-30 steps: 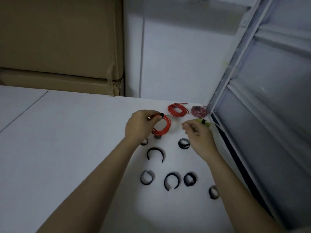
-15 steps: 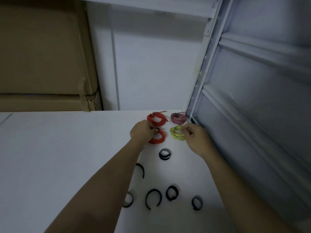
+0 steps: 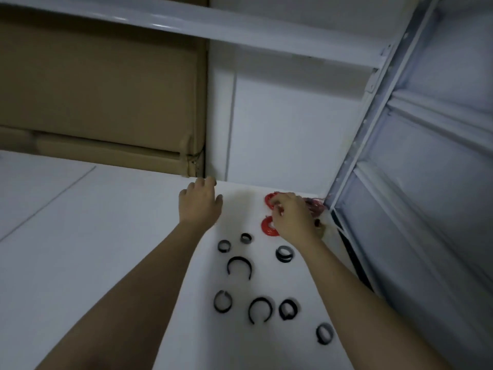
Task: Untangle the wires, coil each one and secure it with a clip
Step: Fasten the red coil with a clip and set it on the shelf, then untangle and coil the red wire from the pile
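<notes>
Two red wire coils lie at the table's far right: the far red coil [image 3: 270, 198] and the near red coil [image 3: 267, 226]. My right hand [image 3: 293, 218] hovers over both, its curled fingertips pinching the far red coil. A dark pink coil [image 3: 315, 207] sits behind that hand by the rack post. The yellow coil is hidden under my right hand. My left hand [image 3: 200, 204] is apart from the wires at the table's far edge, fingers loosely bent and holding nothing. Several black clips lie in front, among them an open C-shaped clip [image 3: 239, 265] and a ringed clip [image 3: 285, 253].
The white table [image 3: 106, 249] meets a white wall panel [image 3: 280, 134] at the back. A cardboard box [image 3: 101, 102] stands at the back left. A grey metal rack [image 3: 400, 182] closes off the right side, and a shelf beam [image 3: 186, 20] runs overhead.
My left hand let go of the near red coil and moved left to the table's far edge. My right hand left the yellow coil and shifted onto the far red coil.
</notes>
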`<action>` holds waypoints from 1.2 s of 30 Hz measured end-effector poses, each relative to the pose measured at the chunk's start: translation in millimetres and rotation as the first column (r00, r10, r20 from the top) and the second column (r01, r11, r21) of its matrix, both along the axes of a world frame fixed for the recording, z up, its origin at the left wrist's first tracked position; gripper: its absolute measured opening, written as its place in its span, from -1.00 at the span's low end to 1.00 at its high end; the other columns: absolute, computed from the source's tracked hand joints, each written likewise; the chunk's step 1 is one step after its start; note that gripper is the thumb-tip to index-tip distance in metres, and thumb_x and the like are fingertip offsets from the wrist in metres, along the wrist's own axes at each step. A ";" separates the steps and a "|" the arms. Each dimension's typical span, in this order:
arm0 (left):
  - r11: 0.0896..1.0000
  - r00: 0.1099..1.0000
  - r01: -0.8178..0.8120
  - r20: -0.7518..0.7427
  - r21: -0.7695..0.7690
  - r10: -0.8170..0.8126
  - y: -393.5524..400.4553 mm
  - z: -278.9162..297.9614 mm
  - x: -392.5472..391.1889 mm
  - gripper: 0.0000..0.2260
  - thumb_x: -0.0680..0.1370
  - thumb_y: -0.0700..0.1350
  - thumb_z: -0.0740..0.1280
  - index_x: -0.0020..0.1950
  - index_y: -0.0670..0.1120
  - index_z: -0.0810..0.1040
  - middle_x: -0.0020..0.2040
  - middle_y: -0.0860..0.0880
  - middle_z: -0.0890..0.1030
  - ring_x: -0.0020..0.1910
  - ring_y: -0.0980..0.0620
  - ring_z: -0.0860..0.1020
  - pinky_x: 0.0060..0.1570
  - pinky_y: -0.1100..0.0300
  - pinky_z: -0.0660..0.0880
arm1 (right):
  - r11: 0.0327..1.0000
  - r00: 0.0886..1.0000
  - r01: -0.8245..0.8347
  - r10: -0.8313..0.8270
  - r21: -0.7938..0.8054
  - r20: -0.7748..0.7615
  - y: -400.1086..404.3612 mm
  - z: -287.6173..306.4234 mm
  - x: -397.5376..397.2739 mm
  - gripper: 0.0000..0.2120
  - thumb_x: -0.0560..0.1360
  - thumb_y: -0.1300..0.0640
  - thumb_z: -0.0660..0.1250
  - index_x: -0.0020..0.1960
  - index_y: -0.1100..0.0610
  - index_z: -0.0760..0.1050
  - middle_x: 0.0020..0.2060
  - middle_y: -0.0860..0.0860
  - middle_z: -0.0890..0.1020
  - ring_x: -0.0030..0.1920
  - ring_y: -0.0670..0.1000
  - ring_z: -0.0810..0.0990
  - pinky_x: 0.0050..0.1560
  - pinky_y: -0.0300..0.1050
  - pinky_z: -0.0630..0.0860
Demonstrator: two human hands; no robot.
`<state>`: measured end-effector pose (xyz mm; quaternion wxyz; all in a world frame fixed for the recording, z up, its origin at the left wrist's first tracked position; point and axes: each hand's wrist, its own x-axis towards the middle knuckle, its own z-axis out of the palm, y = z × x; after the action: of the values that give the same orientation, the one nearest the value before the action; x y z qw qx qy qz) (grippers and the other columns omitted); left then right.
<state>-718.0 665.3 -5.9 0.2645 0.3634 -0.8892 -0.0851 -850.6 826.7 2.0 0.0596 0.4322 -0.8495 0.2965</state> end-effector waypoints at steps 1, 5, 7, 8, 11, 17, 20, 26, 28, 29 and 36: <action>0.999 0.999 -0.051 -0.007 -0.012 0.051 -8.9 5.1 23.0 -0.69 0.59 -0.02 0.25 0.28 -0.12 0.41 0.21 -0.13 0.50 0.16 -0.15 0.47 0.07 0.03 0.37 | 0.999 0.999 -0.042 0.043 0.006 -0.028 -15.6 4.1 10.9 -0.78 0.53 0.26 0.20 0.10 0.14 0.56 0.07 0.06 0.57 0.14 0.09 0.45 0.14 -0.05 0.41; 0.964 0.964 -0.264 -0.040 -0.023 0.263 -41.8 22.6 126.8 -0.66 0.59 -0.02 0.25 0.33 -0.11 0.37 0.23 -0.14 0.49 0.17 -0.17 0.47 0.07 0.01 0.38 | 0.969 0.964 -0.245 0.245 0.017 -0.100 -84.1 19.0 66.7 -0.76 0.55 0.20 0.22 0.19 0.15 0.52 0.14 0.09 0.52 0.22 0.14 0.39 0.20 0.02 0.40; 0.932 0.932 -0.361 -0.041 -0.023 0.360 -58.2 29.7 182.4 -0.63 0.60 -0.02 0.25 0.36 -0.11 0.34 0.26 -0.15 0.47 0.18 -0.18 0.47 0.09 -0.01 0.40 | 0.950 0.944 -0.312 0.312 0.023 -0.109 -121.7 25.8 105.4 -0.72 0.55 0.18 0.23 0.24 0.14 0.50 0.20 0.12 0.48 0.27 0.16 0.35 0.26 0.03 0.35; 0.913 0.912 -0.408 -0.041 -0.016 0.407 -66.3 32.6 209.4 -0.62 0.60 -0.02 0.25 0.37 -0.11 0.34 0.26 -0.15 0.47 0.18 -0.18 0.47 0.08 -0.01 0.40 | 0.940 0.935 -0.341 0.341 0.023 -0.101 -139.6 29.5 126.8 -0.70 0.55 0.17 0.23 0.26 0.14 0.49 0.24 0.12 0.46 0.29 0.17 0.33 0.29 0.02 0.32; 0.840 0.839 -0.543 -0.047 -0.004 0.542 -87.5 39.1 292.3 -0.63 0.59 -0.02 0.25 0.35 -0.11 0.34 0.26 -0.16 0.47 0.19 -0.20 0.46 0.05 -0.02 0.41 | 0.881 0.877 -0.470 0.473 0.049 -0.090 -191.3 37.6 199.8 -0.68 0.56 0.16 0.22 0.30 0.10 0.46 0.28 0.08 0.41 0.34 0.12 0.27 0.29 -0.06 0.28; 0.718 0.716 -0.696 -0.052 0.018 0.696 -135.2 52.7 433.4 -0.62 0.59 -0.01 0.25 0.35 -0.12 0.32 0.29 -0.19 0.44 0.24 -0.24 0.42 0.06 -0.05 0.41 | 0.762 0.751 -0.638 0.647 0.109 -0.131 -284.0 51.7 339.6 -0.67 0.56 0.16 0.21 0.32 0.08 0.42 0.30 0.06 0.38 0.34 0.09 0.26 0.25 -0.04 0.32; 0.674 0.673 -0.738 -0.032 0.020 0.739 -168.6 53.4 503.5 -0.62 0.59 0.00 0.24 0.36 -0.11 0.32 0.30 -0.19 0.43 0.23 -0.25 0.42 0.08 -0.05 0.40 | 0.715 0.704 -0.689 0.699 0.115 -0.130 -337.1 52.4 414.7 -0.65 0.55 0.17 0.21 0.34 0.08 0.42 0.32 0.08 0.36 0.35 0.11 0.25 0.25 -0.02 0.34; 0.672 0.672 -0.740 -0.018 0.033 0.740 -255.7 50.6 621.9 -0.63 0.59 0.02 0.24 0.35 -0.08 0.34 0.30 -0.17 0.43 0.21 -0.23 0.43 0.06 -0.05 0.42 | 0.693 0.684 -0.711 0.721 0.125 -0.107 -439.6 48.8 538.0 -0.62 0.54 0.17 0.23 0.35 0.07 0.43 0.31 0.08 0.37 0.36 0.11 0.25 0.32 0.00 0.31; 0.680 0.680 -0.733 -0.006 0.032 0.733 -288.9 49.8 652.5 -0.64 0.59 0.02 0.24 0.35 -0.08 0.34 0.29 -0.17 0.43 0.21 -0.22 0.44 0.05 -0.05 0.43 | 0.684 0.675 -0.719 0.730 0.124 -0.108 -470.8 50.5 568.0 -0.63 0.53 0.18 0.23 0.33 0.07 0.44 0.29 0.07 0.38 0.36 0.09 0.25 0.32 -0.02 0.31; 0.685 0.685 -0.728 -0.001 0.037 0.729 -306.3 48.4 665.5 -0.63 0.59 0.02 0.24 0.35 -0.08 0.34 0.29 -0.16 0.43 0.21 -0.21 0.44 0.06 -0.05 0.44 | 0.679 0.671 -0.722 0.734 0.131 -0.108 -486.0 50.9 579.9 -0.63 0.53 0.18 0.23 0.33 0.07 0.44 0.29 0.06 0.38 0.35 0.09 0.26 0.32 -0.02 0.31; 0.740 0.744 -0.668 0.024 0.079 0.668 -425.4 31.4 716.2 -0.62 0.59 0.02 0.26 0.36 -0.08 0.34 0.30 -0.16 0.43 0.23 -0.21 0.43 0.10 -0.06 0.45 | 0.666 0.652 -0.729 0.746 0.159 -0.138 -604.2 51.7 624.0 -0.67 0.56 0.16 0.24 0.31 0.10 0.45 0.31 0.07 0.37 0.36 0.08 0.25 0.32 0.04 0.31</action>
<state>-1.8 239.8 25.5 0.2650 0.6680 -0.6950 -0.0225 -226.6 222.5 53.7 -0.0040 0.7684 -0.6030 0.2142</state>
